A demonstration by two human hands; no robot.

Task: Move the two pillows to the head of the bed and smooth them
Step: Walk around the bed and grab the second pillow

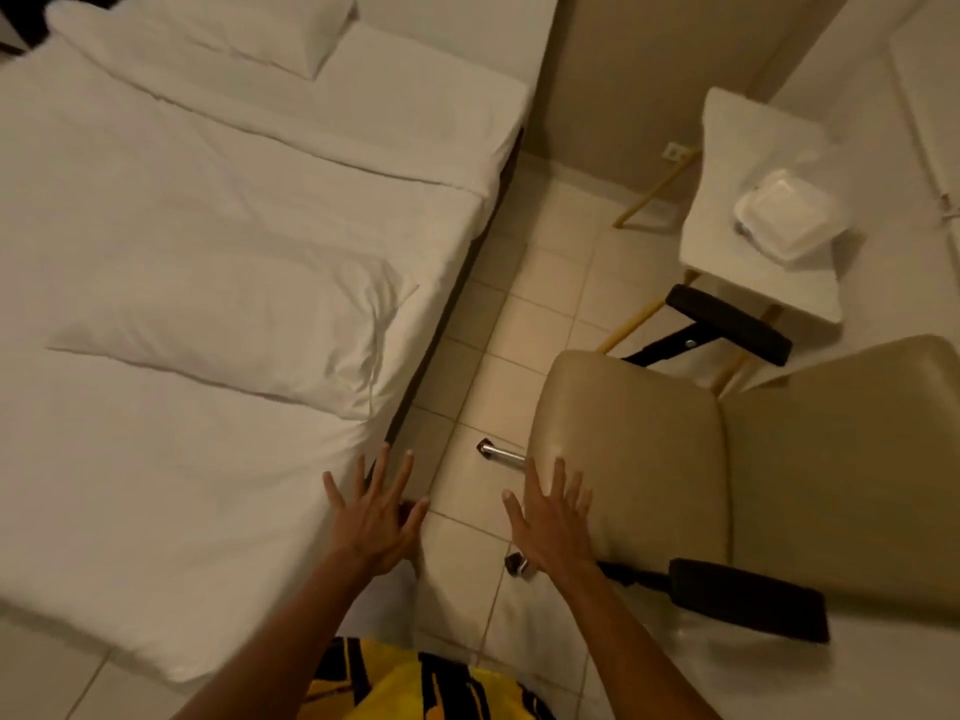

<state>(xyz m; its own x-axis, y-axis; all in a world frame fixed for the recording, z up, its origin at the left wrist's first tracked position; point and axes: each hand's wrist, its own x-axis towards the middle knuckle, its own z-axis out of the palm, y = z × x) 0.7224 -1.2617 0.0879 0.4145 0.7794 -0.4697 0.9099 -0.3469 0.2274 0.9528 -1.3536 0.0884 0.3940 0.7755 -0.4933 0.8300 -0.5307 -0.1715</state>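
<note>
A white bed [156, 511] fills the left of the head view. One white pillow [234, 319] lies across the middle of the bed, near its right edge. A second white pillow [208, 28] rests at the far end, by the wall. My left hand [371, 517] hovers with fingers spread over the bed's near right corner, holding nothing. My right hand [548, 522] is also spread and empty, over the floor beside the chair's front edge. Both hands are well short of the nearer pillow.
A beige office chair [649, 459] with black armrests stands close on the right. A small white side table [748, 148] behind it carries a white foam food box [789, 220]. A narrow strip of tiled floor [519, 330] runs between bed and chair.
</note>
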